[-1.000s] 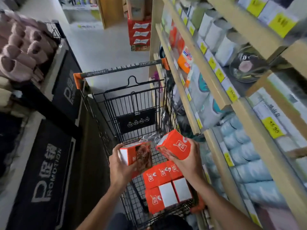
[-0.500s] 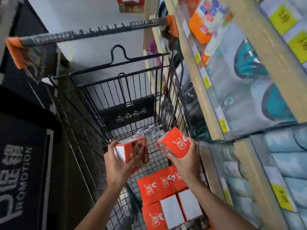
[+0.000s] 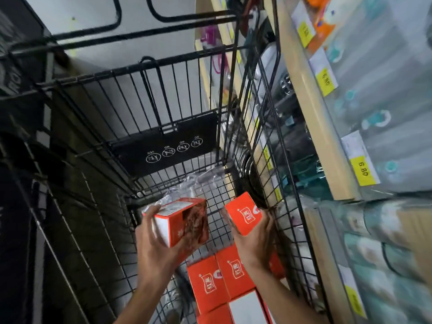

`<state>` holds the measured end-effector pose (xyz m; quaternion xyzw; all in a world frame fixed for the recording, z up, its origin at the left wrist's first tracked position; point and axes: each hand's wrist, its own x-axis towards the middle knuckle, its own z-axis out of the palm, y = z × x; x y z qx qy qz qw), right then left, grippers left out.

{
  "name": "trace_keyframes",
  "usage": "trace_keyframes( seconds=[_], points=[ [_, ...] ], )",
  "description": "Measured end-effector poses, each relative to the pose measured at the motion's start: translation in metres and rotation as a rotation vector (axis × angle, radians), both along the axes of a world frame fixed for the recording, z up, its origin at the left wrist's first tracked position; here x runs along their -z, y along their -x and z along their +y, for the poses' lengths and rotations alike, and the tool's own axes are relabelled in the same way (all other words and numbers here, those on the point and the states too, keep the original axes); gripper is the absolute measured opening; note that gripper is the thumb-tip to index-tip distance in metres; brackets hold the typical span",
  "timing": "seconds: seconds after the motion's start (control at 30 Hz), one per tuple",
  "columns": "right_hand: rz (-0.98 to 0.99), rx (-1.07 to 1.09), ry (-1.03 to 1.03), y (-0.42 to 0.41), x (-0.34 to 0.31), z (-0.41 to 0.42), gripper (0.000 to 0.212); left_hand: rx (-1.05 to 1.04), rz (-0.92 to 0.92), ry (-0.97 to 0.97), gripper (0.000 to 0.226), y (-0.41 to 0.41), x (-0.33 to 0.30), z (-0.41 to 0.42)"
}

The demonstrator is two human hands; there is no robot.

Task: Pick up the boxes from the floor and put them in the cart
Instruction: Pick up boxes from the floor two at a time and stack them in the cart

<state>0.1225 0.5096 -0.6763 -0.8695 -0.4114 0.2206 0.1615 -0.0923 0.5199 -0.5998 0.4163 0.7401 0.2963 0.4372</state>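
Observation:
Both my hands reach down inside the black wire cart [image 3: 163, 94]. My left hand [image 3: 155, 250] grips an orange and white box [image 3: 184, 222] with a dark food picture on one face. My right hand [image 3: 253, 239] grips a second orange box [image 3: 245, 216], tilted, close to the cart's right wall. Both boxes hang above the wire floor. Several more orange boxes [image 3: 222, 277] lie packed on the cart floor beneath my wrists.
A crumpled clear plastic wrap [image 3: 198, 181] lies on the cart floor ahead of the boxes. A black sign panel [image 3: 168, 146] hangs on the cart's far wall. Wooden shelves [image 3: 315, 108] with yellow price tags run along the right. A dark display stands at the left.
The view has closed in on the cart and both hands with their boxes have gone lower and deeper into the basket. The grips are the same.

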Motion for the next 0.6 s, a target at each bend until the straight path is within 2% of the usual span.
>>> trace_keyframes(
  seconds=[0.17, 0.4, 0.6],
  points=[
    [-0.036, -0.002, 0.110, -0.002, 0.014, -0.012, 0.105, 0.035, -0.041, 0.005, 0.099, -0.003, 0.002, -0.002],
    [-0.103, 0.042, 0.113, 0.002, 0.023, -0.008, 0.110, 0.021, -0.041, 0.012, 0.097, -0.007, 0.004, 0.005],
    [0.011, 0.015, 0.095, 0.002, 0.003, -0.017, 0.126, -0.011, 0.060, 0.070, 0.101, -0.009, 0.023, 0.008]
  ],
)
